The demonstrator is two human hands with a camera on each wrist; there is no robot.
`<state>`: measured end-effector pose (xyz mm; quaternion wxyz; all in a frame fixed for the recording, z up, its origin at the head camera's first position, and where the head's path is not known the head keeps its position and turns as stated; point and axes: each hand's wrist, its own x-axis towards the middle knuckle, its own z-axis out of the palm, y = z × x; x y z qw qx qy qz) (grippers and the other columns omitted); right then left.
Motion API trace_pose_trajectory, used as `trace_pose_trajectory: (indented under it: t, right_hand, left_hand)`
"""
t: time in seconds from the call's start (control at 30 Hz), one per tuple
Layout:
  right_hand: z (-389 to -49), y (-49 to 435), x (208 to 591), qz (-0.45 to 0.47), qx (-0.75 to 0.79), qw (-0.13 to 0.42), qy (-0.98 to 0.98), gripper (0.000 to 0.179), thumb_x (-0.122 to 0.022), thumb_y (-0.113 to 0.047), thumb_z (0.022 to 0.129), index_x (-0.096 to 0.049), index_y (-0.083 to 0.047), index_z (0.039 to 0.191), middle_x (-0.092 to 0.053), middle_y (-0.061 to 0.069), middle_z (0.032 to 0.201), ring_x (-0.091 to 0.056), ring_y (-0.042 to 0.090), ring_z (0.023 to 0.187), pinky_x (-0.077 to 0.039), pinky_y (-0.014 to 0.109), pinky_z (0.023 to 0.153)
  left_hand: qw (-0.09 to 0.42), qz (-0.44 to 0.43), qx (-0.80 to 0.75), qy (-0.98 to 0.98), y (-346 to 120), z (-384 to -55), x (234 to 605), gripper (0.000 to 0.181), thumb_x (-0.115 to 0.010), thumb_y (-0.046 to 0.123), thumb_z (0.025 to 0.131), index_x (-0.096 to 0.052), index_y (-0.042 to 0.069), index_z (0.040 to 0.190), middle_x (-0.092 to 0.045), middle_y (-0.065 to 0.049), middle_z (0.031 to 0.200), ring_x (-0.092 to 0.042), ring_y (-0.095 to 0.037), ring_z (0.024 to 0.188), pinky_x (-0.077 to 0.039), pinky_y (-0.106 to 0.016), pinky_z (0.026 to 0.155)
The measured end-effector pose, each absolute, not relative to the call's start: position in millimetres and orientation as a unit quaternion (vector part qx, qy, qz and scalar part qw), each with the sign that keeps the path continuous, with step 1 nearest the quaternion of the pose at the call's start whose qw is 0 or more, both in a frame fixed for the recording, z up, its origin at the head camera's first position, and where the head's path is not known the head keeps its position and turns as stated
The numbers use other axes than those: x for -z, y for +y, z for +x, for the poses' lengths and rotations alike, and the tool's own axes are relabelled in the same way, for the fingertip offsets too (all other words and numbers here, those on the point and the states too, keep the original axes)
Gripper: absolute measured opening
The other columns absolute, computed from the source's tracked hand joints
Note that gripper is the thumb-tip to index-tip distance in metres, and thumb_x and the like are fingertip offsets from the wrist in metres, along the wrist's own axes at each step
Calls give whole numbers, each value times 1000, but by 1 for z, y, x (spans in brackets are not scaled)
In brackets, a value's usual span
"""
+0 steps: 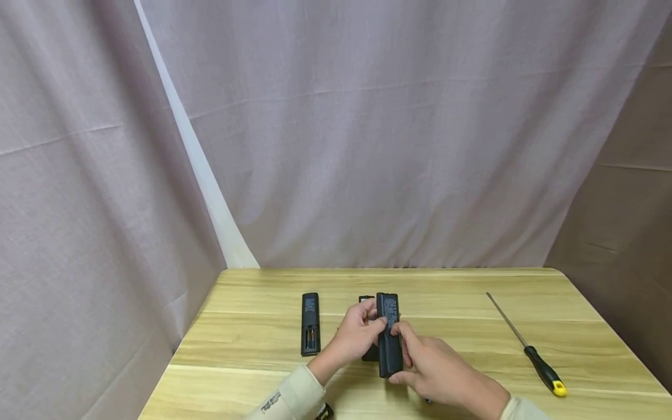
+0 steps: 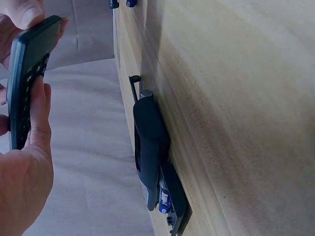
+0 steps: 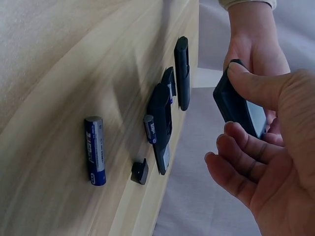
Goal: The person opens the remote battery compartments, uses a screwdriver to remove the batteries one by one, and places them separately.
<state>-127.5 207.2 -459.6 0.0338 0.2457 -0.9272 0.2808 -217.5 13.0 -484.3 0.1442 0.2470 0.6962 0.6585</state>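
A slim black remote control (image 1: 389, 353) is held above the table, its labelled back upward in the head view. The left wrist view shows its front, with a screen and rows of buttons (image 2: 35, 69). My left hand (image 1: 356, 333) grips it from the left, thumb on its back and fingers underneath. From the right, my right hand (image 1: 438, 366) pinches its lower end, the index finger bent against its side. The right wrist view shows that thumb across the near end of the remote (image 3: 234, 101). Partly hidden behind it, another black device (image 1: 370, 354) lies on the table.
Left on the table lies a black remote (image 1: 311, 312) with its battery compartment uncovered. A loose battery (image 3: 94, 152), a small black piece (image 3: 140, 172) and another battery (image 3: 149, 129) lie near the middle device. At right is a screwdriver (image 1: 541, 367) with a black and yellow handle.
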Motion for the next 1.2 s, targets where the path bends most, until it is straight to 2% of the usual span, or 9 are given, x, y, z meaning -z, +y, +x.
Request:
trace_pose_trajectory:
  t: [0.2, 0.3, 0.43, 0.6, 0.7, 0.83, 0.9, 1.03, 1.2]
  right_hand:
    - [-130, 207, 465, 255, -270, 46, -927, 71, -90, -42, 85, -46, -11, 132, -51, -16, 74, -40, -7, 61, -39, 16, 55]
    - [-130, 207, 468, 247, -270, 47, -929, 71, -92, -41, 83, -46, -12, 129, -50, -15, 75, -39, -6, 61, -38, 16, 55]
    - [-130, 206, 471, 242, -267, 64, -931, 70, -92, -43, 81, -46, -13, 124, -57, -9, 80, -44, -5, 67, -41, 15, 57]
    - [-127, 207, 473, 245, -291, 86, -921, 61, -85, -51, 88, -48, -17, 122, -59, -8, 85, -47, -5, 70, -44, 15, 57]
    - [-126, 208, 474, 269, -338, 102, -896, 43, -79, -41, 96, -49, -18, 117, -54, -11, 82, -45, -9, 67, -45, 15, 52]
    - [-124, 207, 474, 319, -390, 133, -854, 25, -74, -14, 101, -51, -15, 111, -57, -11, 88, -49, -11, 73, -50, 14, 54]
    - [-122, 206, 473, 329, -401, 148, -842, 25, -73, -5, 99, -52, -13, 111, -60, -10, 92, -51, -11, 76, -51, 14, 56]
    - [-117, 210, 472, 330, -392, 178, -840, 29, -72, 2, 98, -56, -15, 115, -66, -11, 95, -56, -10, 80, -52, 14, 59]
    - [-114, 222, 474, 339, -369, 224, -836, 36, -74, 8, 94, -67, -20, 116, -72, -11, 99, -57, -9, 77, -49, 6, 62]
  left_hand:
    - [147, 240, -645, 711, 13, -215, 484, 33, -60, 7, 105, -64, 5, 137, -78, -17, 123, -71, -5, 77, -60, -18, 60]
    - [142, 235, -636, 721, 13, -213, 484, 31, -61, 9, 105, -65, 6, 135, -78, -14, 123, -70, -5, 75, -60, -18, 60]
    - [129, 233, -630, 729, 12, -213, 484, 27, -62, 9, 105, -66, 6, 131, -78, -14, 121, -69, -5, 74, -58, -18, 59]
    - [126, 230, -631, 730, 9, -213, 485, 35, -61, 10, 105, -62, 1, 139, -76, -19, 128, -70, -4, 78, -58, -18, 59]
    - [124, 226, -630, 733, 8, -213, 487, 43, -62, 10, 104, -58, -2, 145, -73, -22, 132, -68, -4, 75, -58, -19, 59]
    - [123, 223, -639, 725, 5, -214, 488, 43, -63, 9, 104, -58, -3, 144, -74, -21, 129, -67, -5, 72, -59, -18, 60]
    - [122, 222, -645, 721, 3, -215, 488, 39, -63, 9, 104, -60, -2, 141, -75, -20, 127, -66, -6, 71, -59, -18, 60]
    - [113, 217, -645, 724, -3, -219, 486, 37, -62, 8, 103, -62, -2, 139, -75, -21, 127, -61, -6, 65, -58, -18, 58]
    - [113, 202, -655, 719, -8, -222, 484, 48, -62, 9, 103, -54, -5, 149, -69, -25, 139, -52, -5, 60, -57, -21, 58]
